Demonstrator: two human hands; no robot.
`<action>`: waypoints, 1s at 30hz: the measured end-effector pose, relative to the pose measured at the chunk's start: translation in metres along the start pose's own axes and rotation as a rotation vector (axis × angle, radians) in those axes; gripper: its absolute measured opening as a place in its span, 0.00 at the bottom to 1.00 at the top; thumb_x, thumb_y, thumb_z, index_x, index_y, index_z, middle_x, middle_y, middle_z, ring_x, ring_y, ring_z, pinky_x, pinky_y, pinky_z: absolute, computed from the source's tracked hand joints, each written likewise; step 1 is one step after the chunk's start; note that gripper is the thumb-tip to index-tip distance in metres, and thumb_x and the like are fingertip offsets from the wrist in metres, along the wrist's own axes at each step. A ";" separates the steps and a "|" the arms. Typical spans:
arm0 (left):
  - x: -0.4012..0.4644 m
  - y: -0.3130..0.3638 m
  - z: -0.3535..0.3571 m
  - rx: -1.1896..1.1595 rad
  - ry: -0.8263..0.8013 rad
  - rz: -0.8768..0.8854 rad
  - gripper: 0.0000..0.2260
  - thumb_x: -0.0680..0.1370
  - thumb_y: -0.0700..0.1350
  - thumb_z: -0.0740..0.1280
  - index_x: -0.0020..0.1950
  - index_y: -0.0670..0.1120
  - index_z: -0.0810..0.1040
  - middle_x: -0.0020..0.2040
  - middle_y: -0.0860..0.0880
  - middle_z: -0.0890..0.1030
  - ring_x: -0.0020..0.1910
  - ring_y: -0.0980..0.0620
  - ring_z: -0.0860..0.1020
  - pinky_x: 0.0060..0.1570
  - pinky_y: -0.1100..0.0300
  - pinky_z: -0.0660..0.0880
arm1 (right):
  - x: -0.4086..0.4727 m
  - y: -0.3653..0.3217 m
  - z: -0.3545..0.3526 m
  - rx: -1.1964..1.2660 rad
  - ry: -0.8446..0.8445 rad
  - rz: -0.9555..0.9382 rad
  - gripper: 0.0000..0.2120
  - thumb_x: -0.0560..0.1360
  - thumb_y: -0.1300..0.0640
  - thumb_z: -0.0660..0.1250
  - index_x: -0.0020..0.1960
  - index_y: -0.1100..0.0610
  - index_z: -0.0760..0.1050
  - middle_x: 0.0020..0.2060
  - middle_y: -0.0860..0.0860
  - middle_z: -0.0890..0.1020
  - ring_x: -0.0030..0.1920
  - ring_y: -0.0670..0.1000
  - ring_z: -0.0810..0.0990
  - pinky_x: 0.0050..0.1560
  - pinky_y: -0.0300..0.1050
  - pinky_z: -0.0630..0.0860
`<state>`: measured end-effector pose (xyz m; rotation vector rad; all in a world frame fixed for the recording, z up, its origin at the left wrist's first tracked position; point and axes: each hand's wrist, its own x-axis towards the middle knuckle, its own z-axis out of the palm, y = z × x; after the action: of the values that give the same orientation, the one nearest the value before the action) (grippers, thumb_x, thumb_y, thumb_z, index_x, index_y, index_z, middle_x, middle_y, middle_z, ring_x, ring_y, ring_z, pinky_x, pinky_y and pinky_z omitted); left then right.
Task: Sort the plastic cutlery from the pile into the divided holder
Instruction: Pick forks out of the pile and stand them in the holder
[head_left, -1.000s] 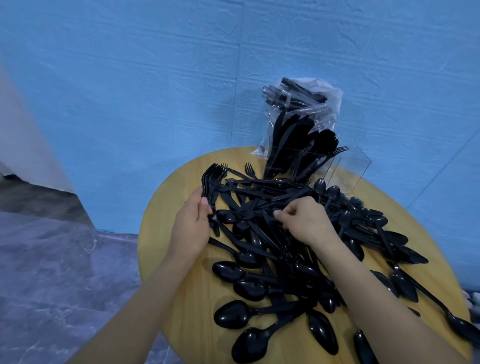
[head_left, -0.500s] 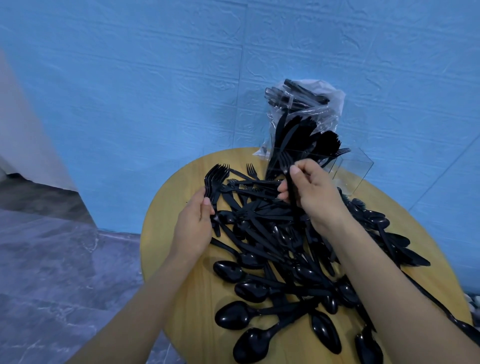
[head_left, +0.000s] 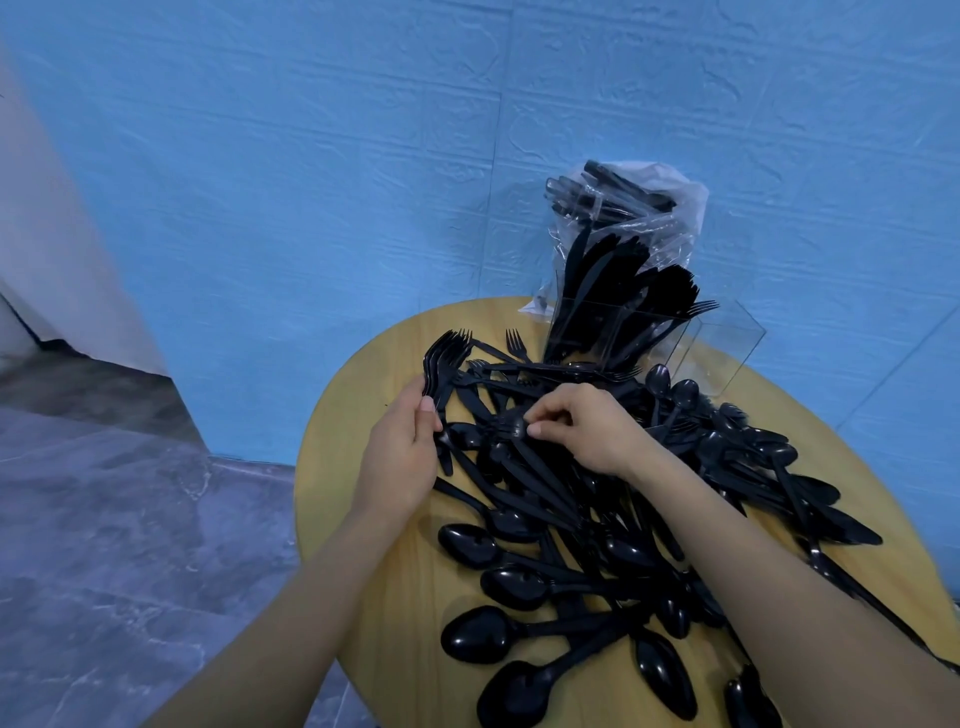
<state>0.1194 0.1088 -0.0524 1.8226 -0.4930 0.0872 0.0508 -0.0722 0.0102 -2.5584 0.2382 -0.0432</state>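
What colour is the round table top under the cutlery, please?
Light yellowish wood grain, on the table, in the head view.

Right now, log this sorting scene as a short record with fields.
left hand: grips a bunch of forks, tines pointing away
right hand: fingers pinch a fork in the pile
holder: clear, at the table's far edge; right compartment looks empty
table: round, wooden
bag: clear plastic, behind holder

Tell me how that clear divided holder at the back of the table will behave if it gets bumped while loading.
The clear divided holder looks thin-walled and probably light, so it may slide on the smooth wooden table. Its tall knives and forks lean to one side, so it could tip. The plastic bag behind it would likely offer little support.
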 end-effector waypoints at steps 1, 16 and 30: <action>-0.001 0.001 0.000 -0.003 -0.004 0.004 0.12 0.83 0.45 0.51 0.62 0.56 0.68 0.37 0.55 0.72 0.34 0.57 0.69 0.39 0.57 0.68 | 0.000 0.001 -0.001 -0.019 -0.011 0.006 0.10 0.76 0.56 0.68 0.56 0.55 0.79 0.48 0.47 0.77 0.47 0.45 0.73 0.49 0.37 0.67; -0.001 0.004 -0.004 -0.024 -0.005 0.010 0.11 0.83 0.44 0.52 0.58 0.49 0.73 0.36 0.55 0.72 0.32 0.58 0.68 0.36 0.58 0.65 | -0.006 -0.017 -0.013 0.285 0.211 0.054 0.07 0.73 0.61 0.71 0.40 0.54 0.74 0.36 0.49 0.76 0.36 0.46 0.73 0.37 0.34 0.69; -0.024 0.063 0.000 -0.233 -0.161 0.035 0.11 0.83 0.43 0.51 0.53 0.53 0.72 0.33 0.55 0.76 0.34 0.54 0.75 0.39 0.50 0.76 | -0.022 -0.075 0.001 0.674 0.134 0.079 0.08 0.74 0.68 0.65 0.42 0.59 0.67 0.25 0.51 0.75 0.24 0.47 0.74 0.25 0.39 0.73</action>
<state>0.0734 0.1015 -0.0028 1.5999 -0.6218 -0.0910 0.0412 -0.0064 0.0504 -1.8760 0.3134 -0.2256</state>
